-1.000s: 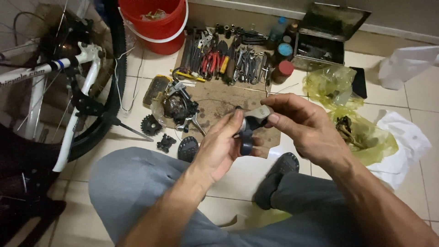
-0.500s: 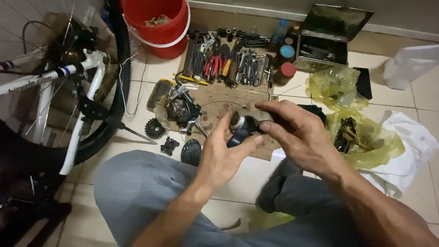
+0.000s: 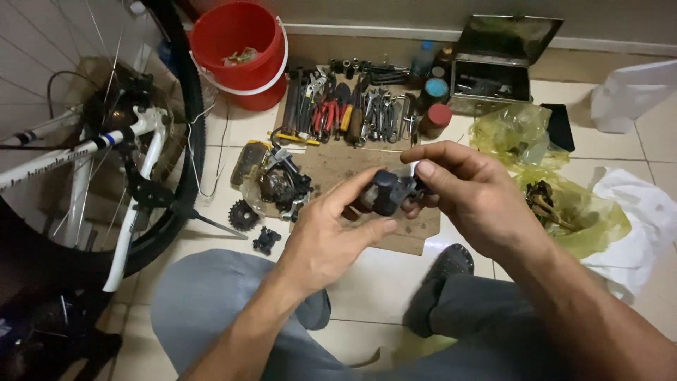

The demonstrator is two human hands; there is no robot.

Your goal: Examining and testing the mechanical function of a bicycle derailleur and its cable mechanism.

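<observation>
Together, both hands (image 3: 395, 212) grip a small, dark, greasy bicycle part (image 3: 388, 192).

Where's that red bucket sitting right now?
In the head view, the red bucket stands upper left on the tiled floor, between the bicycle wheel and the row of hand tools.

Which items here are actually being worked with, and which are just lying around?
In hand:
- left hand
- right hand
- dark bike part, held between both hands

Lying about:
- red bucket
- row of hand tools
- metal toolbox
- small sprocket
- yellow plastic bag
- bicycle frame
</observation>
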